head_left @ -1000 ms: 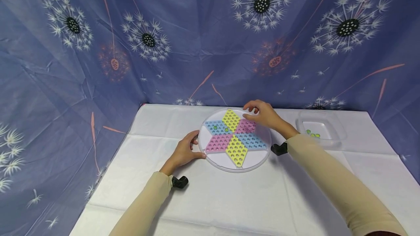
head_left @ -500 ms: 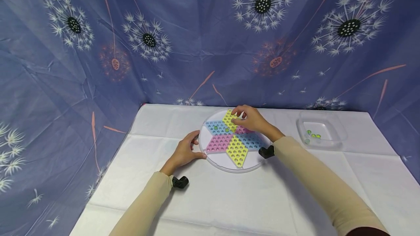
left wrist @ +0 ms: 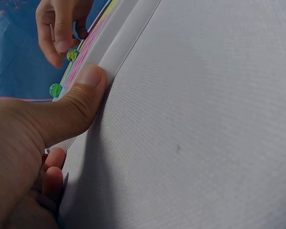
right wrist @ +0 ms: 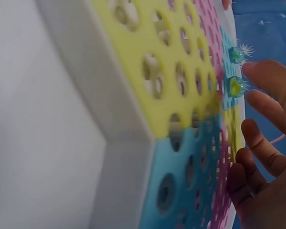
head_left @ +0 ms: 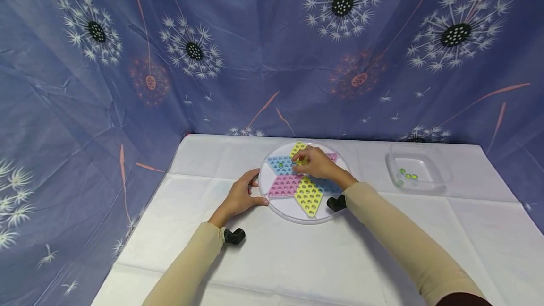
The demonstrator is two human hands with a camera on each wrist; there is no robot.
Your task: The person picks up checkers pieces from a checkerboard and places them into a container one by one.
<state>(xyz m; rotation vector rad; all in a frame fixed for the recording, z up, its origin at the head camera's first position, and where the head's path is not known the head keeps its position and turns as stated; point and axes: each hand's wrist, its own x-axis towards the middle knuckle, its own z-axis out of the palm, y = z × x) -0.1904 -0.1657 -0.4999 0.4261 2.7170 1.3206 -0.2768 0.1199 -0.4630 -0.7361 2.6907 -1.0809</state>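
Observation:
A round white Chinese checkers board (head_left: 289,208) bears a star of yellow, pink and blue triangles with holes. My left hand (head_left: 240,196) grips its left rim, thumb along the edge and fingers curled beneath it. Over the far blue triangle, my right hand (head_left: 316,163) hovers with loosely bent, separated fingers. One green marble (head_left: 280,165) sits in that triangle. A second marble (right wrist: 237,87) lies right by the right fingertips in the right wrist view; it appears seated on the board, not pinched. The right hand hides it in the head view.
A clear plastic box (head_left: 390,174) stands right of the board, holding several green marbles (head_left: 408,176). White cloth (head_left: 263,263) covers the table, and a blue dandelion-print curtain (head_left: 263,60) hangs behind and at left.
My right hand has moved left and slightly toward me, from the board's far right rim to the marble on the far blue triangle. The left hand keeps its grip.

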